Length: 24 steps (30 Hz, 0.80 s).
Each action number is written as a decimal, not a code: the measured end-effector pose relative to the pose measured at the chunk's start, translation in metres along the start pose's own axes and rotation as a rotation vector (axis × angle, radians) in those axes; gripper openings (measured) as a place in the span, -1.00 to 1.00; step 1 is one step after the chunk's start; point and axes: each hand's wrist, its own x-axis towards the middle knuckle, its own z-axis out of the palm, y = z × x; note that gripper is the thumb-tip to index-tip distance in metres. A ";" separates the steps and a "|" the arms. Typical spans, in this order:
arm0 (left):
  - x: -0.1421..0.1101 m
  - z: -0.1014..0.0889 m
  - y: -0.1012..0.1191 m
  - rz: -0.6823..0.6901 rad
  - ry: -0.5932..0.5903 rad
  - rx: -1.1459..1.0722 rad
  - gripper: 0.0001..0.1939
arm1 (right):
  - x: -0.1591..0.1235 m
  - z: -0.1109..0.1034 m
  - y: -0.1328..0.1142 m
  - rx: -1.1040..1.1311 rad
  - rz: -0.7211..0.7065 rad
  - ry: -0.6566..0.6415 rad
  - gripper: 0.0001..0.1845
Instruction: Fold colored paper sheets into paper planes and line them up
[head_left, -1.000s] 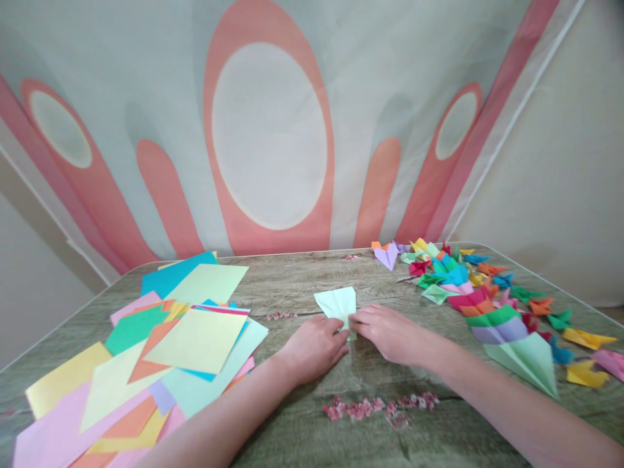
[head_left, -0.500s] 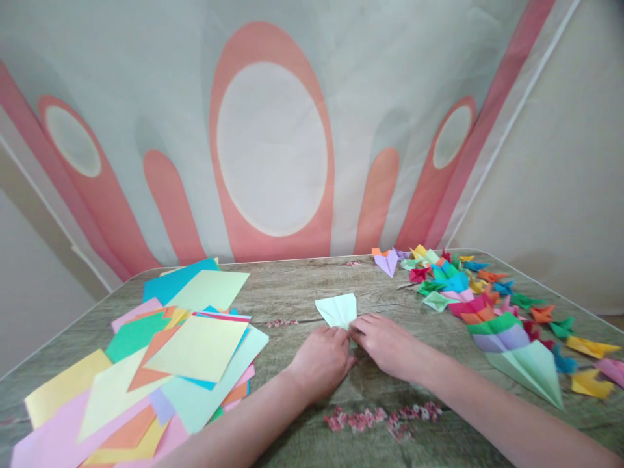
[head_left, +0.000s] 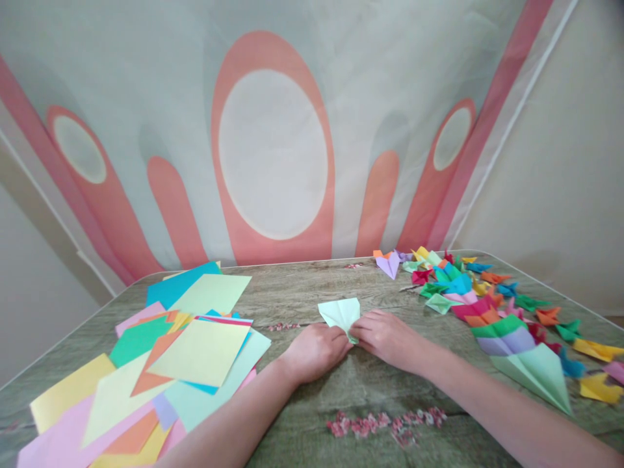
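Note:
A pale green folded paper [head_left: 340, 314] lies in the middle of the table, its wide end pointing away from me and its narrow end toward me. My left hand [head_left: 316, 351] pinches that narrow end from the left. From the right, the fingers of my right hand [head_left: 389, 339] close on the same end. The two sets of fingertips almost meet there and partly cover the paper's tip.
Loose coloured sheets [head_left: 199, 351] overlap on the left of the wood-patterned table [head_left: 287, 292]. To the right, folded paper planes [head_left: 533, 370] stand nested in a row, with several small folded paper pieces [head_left: 548, 316] beside them. A patterned cloth [head_left: 273, 156] hangs behind.
My left hand has shifted from lying over the near end of the folded paper to gripping its tip from the left. My right hand stays on the tip. The view has moved slightly.

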 end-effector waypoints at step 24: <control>0.002 0.011 -0.009 -0.520 0.226 -0.595 -0.84 | 0.003 0.033 0.027 0.540 0.327 0.287 -0.78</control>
